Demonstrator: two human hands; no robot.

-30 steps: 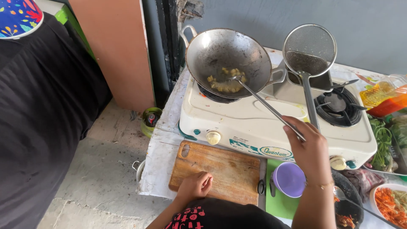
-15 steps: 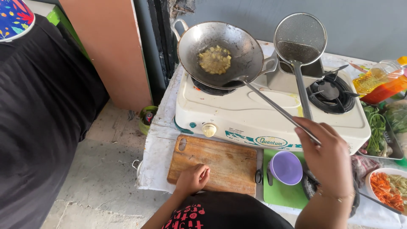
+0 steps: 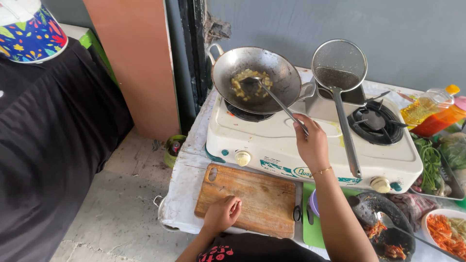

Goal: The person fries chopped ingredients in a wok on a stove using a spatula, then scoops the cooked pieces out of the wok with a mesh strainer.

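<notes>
My right hand [image 3: 310, 143] grips the spatula [image 3: 272, 94], its blade among the pale, barely browned bits in the wok [image 3: 257, 80], upper centre. My left hand [image 3: 222, 213] rests loosely curled, holding nothing, on the board [image 3: 257, 199]. Cooking looks early.

1. A table [image 3: 194, 145] with a white cloth on it holds all the things
2. A white stove [image 3: 315, 145] with two burners sits at the back
3. A brown wooden cutting board [image 3: 262, 199] lies in front of the stove
4. A green mat [image 3: 310, 233] lies just beside the board
5. A tray of green leaves [image 3: 429, 165] sits to the right of the stove
6. A dark stone bowl [image 3: 383, 228] sits near the front right
</notes>
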